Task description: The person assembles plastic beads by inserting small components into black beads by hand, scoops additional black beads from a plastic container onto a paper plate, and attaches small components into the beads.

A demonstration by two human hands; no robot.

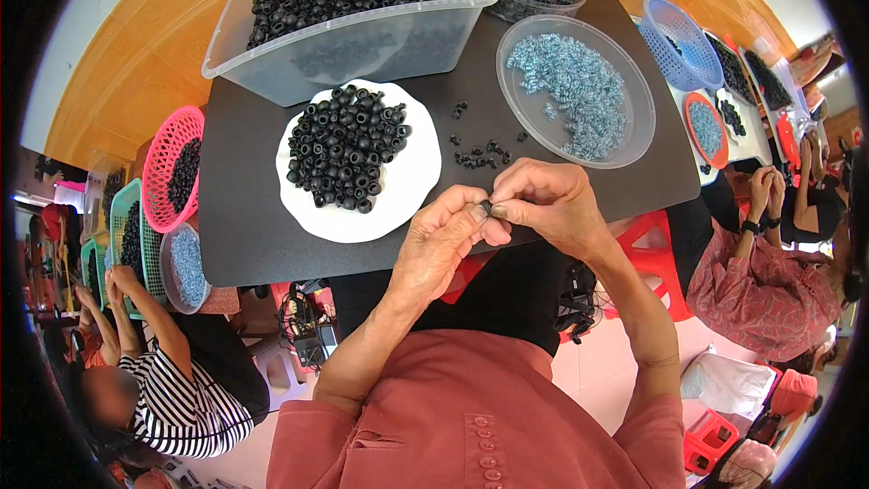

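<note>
At the table's front edge, my left hand (445, 225) and my right hand (550, 204) meet, thumbs and fingers closed in a pinch. Between the fingertips is a small black piece (486, 206), mostly covered, so its exact kind is hidden. Left of my hands stands a white scalloped plate (412, 186) heaped with round black hollow bead-like parts (344, 147). Just beyond my fingers, several small black pieces (480, 159) lie loose on the dark tabletop. A round clear tub (638, 131) to the right holds small translucent blue pieces (575, 91).
A large clear bin (362, 50) full of black parts stands behind the plate, with a round clear tub (579, 7) beside it. Left are a pink basket (163, 167) and a person in stripes (199, 398). Right are a blue basket (679, 59) and another person (765, 290).
</note>
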